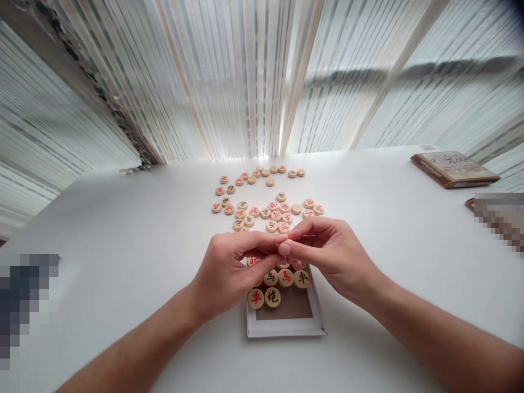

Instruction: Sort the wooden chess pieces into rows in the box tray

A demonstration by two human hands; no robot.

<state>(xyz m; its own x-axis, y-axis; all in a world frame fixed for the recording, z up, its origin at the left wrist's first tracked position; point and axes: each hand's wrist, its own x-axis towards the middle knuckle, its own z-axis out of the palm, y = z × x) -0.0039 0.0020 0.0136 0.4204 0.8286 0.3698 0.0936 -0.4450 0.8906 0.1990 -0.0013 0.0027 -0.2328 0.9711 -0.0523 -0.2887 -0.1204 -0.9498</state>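
My left hand and my right hand meet above a shallow white box tray at the table's middle. Both hands have their fingers pinched together, fingertips touching each other; what they pinch is hidden. Several round wooden chess pieces with red or black characters lie in the tray under my hands. Many more such pieces lie scattered on the white table just beyond my hands.
A flat brown box lid lies at the table's far right. Striped curtains hang behind the table's far edge. Blurred patches sit at the left and right edges of the view.
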